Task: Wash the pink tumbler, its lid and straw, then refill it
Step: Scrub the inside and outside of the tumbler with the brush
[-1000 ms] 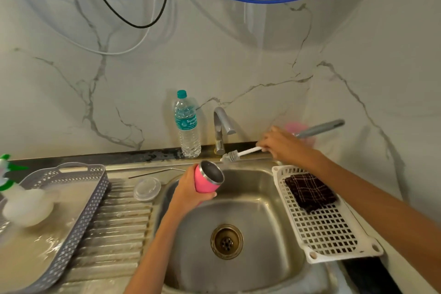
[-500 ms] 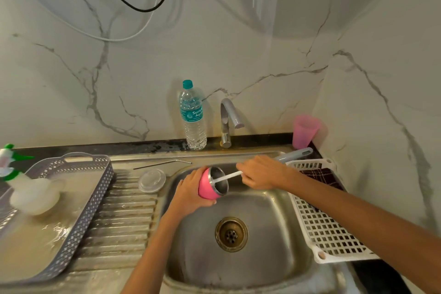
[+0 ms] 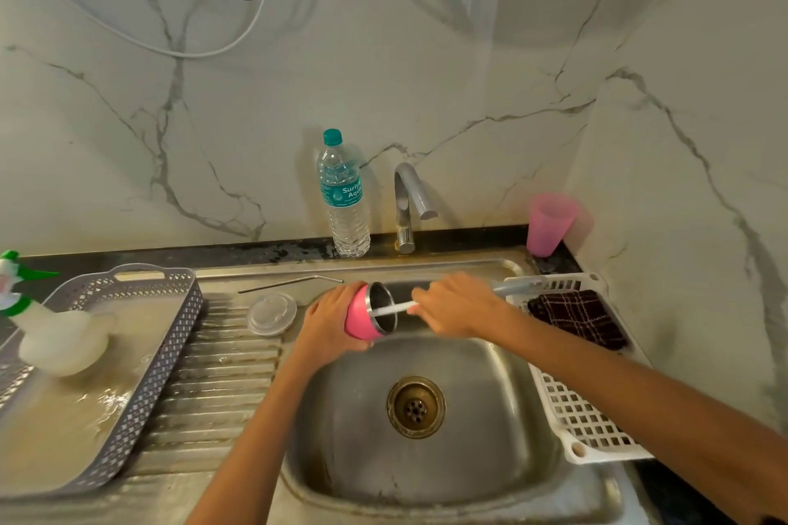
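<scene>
Pink steel-lined tumbler (image 3: 366, 318) tilted on its side over steel sink basin (image 3: 490, 431), gripped by L hand (image 3: 330, 320). R hand (image 3: 458, 305) grasps white-stemmed bottle brush (image 3: 394, 308), head inside tumbler. Clear round lid (image 3: 272, 313) & bent metal straw (image 3: 290, 282) lie on drainboard.

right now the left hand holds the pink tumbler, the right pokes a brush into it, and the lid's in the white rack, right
No: the head view shows the lid on the ribbed drainboard, not in the white rack. The left hand does hold the pink tumbler, and the right hand has the brush in it.
</scene>
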Tool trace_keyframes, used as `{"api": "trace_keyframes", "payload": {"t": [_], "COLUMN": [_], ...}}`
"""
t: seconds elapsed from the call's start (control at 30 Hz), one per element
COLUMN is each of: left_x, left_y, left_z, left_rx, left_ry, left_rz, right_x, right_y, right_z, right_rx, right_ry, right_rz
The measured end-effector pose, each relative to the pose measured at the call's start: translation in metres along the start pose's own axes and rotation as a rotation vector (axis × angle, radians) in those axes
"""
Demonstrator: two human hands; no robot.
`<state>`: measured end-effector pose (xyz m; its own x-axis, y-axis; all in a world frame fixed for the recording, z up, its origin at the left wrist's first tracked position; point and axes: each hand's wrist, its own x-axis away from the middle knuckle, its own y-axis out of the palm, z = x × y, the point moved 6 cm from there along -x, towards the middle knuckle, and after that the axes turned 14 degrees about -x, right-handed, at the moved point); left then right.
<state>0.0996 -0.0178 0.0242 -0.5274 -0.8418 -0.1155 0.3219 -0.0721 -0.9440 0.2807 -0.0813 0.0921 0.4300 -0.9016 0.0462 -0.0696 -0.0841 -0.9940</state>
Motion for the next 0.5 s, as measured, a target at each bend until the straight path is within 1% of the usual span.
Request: {"api": "trace_keyframes", "payload": {"t": [0.1, 0.17, 0.27, 0.37, 0.5], "left_x": [0.001, 0.000, -0.001, 0.003, 0.001], "left_y": [-0.002, -0.006, -0.007, 0.003, -0.004], "left_z": [0.002, 0.004, 0.005, 0.004, 0.006], "left_rx": [-0.066, -0.082, -0.088, -0.055, -0.095], "left_ry": [0.054, 0.081, 0.081, 0.058, 0.103], "left_rz": [0.004, 0.025, 0.026, 0.014, -0.005], "right_x": [-0.001, 0.006, 0.013, 0.008, 0.006], "right_y": [-0.006, 0.004, 0.014, 0.002, 0.004], "right_z": [0.019, 0.022, 0.004, 0.001, 0.026], "right_rx": [0.006, -0.017, -0.022, -0.020, -0.102], "right_ry": [0.097, 0.138, 0.079, 0.024, 0.152], "right_rz": [0.045, 0.012, -0.031, 0.027, 0.066]}}
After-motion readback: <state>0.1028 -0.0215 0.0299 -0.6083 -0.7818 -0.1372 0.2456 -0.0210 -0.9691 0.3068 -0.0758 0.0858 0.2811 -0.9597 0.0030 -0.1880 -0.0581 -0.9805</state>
